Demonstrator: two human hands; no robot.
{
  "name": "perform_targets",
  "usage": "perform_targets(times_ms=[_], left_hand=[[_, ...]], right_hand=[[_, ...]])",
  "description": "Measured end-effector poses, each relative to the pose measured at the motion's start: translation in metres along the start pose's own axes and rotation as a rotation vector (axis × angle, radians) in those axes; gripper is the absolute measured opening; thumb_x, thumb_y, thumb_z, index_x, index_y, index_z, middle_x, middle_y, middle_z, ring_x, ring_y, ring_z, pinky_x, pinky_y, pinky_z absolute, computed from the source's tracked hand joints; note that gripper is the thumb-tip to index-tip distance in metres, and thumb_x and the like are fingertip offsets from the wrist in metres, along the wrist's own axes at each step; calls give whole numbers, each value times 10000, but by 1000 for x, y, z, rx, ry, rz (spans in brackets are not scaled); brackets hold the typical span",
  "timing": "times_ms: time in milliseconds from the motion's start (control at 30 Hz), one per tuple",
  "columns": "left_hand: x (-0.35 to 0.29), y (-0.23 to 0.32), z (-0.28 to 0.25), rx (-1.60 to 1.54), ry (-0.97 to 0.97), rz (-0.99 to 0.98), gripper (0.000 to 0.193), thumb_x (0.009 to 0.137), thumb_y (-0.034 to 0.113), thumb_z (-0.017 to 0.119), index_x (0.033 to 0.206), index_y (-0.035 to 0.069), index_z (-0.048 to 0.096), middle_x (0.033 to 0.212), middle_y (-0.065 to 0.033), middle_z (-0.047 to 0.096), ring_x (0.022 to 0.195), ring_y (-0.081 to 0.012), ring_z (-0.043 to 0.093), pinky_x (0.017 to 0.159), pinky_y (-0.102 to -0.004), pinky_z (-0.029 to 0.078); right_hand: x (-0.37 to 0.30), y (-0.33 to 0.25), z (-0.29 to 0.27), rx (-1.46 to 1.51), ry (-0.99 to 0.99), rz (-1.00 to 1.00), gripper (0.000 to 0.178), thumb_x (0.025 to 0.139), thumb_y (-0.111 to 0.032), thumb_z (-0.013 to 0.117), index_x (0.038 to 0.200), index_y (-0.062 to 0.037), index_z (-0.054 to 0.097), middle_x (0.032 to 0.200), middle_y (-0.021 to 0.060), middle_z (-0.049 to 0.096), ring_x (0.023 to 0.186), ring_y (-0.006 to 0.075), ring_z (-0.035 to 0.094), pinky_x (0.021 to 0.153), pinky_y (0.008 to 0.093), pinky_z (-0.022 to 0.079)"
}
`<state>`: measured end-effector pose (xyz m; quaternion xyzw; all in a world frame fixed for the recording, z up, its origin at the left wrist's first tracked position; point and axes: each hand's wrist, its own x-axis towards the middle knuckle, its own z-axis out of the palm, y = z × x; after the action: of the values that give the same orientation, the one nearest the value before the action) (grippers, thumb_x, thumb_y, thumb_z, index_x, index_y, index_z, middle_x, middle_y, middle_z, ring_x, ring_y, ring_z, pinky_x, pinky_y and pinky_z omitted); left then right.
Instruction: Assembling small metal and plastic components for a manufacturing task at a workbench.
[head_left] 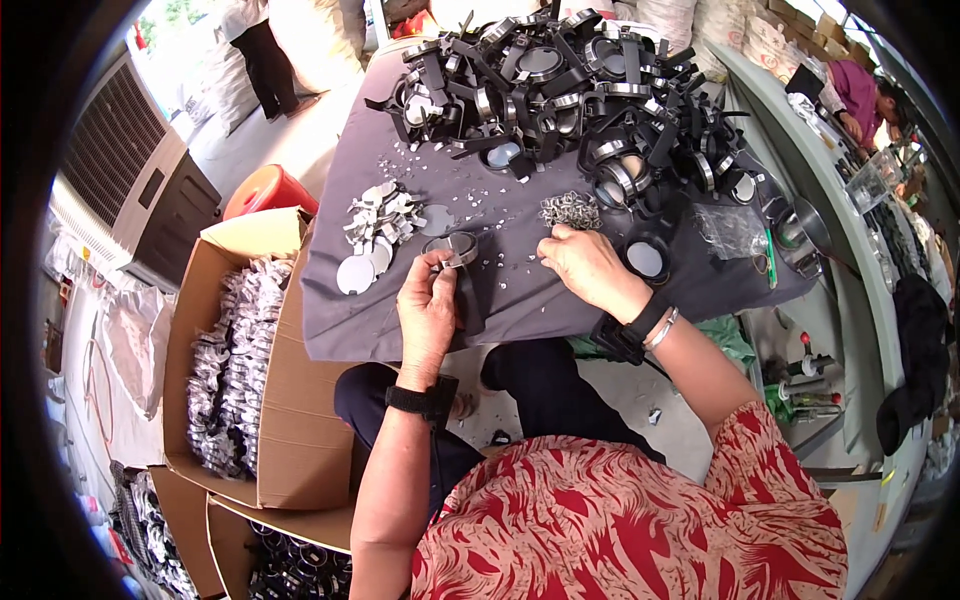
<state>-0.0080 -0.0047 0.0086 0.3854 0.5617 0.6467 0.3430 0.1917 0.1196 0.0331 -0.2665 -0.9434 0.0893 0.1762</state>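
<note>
My left hand point(428, 298) is closed on a watch-like piece point(456, 248), a round silver-rimmed case with a black strap hanging down over the table's near edge. My right hand point(592, 266) has its fingertips pinched together at the near side of a small heap of wiry metal bits point(570, 209); what lies between them is too small to make out. Just right of that hand rests another round black piece with a pale disc point(644, 259). Left of my left hand lie loose white discs point(356, 274) and a pile of pale scraps point(382, 215).
A big heap of black-strapped round pieces point(540, 66) covers the table's far side. At the right are a clear plastic bag point(730, 232) and a green pen-like tool point(771, 260). An open carton point(310, 440) of wrapped pieces stands left. A person point(856, 98) sits far right.
</note>
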Motion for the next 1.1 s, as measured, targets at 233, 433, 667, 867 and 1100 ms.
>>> perform_targets(times_ms=[233,433,667,867,1100], left_hand=[[1,-1,0,-9,-5,-6,151,928,83,500,1065,82,563,571,65,443,429,-15,387,381,-196,342],[1,-1,-1,-5,0,-5,157,929,82,497,1072,81,562,573,63,444,433,-14,387,383,-196,345],[0,1,-1,18,1,-1,161,931,82,493,1078,80,560,590,62,449,436,-15,385,386,-193,344],[1,-2,0,-4,1,1,160,929,82,497,1077,75,559,589,63,450,433,-14,386,386,-191,341],[2,-2,0,2,-2,8,159,927,74,494,1072,76,560,586,65,449,433,-14,385,384,-192,342]], right_hand=[[2,14,8,508,228,299,52,804,-5,595,850,6,572,706,109,620,557,225,586,524,327,470],[-1,12,7,714,134,446,87,800,29,606,878,-1,628,697,42,617,522,69,533,466,225,433],[-8,16,11,257,145,288,103,802,3,576,881,11,641,850,168,656,798,290,652,720,346,512],[-8,18,12,393,249,244,124,810,-13,569,908,-3,643,846,168,641,780,308,641,713,364,511],[-9,10,2,314,196,232,52,827,-39,594,819,10,576,761,127,630,635,267,623,593,326,503]])
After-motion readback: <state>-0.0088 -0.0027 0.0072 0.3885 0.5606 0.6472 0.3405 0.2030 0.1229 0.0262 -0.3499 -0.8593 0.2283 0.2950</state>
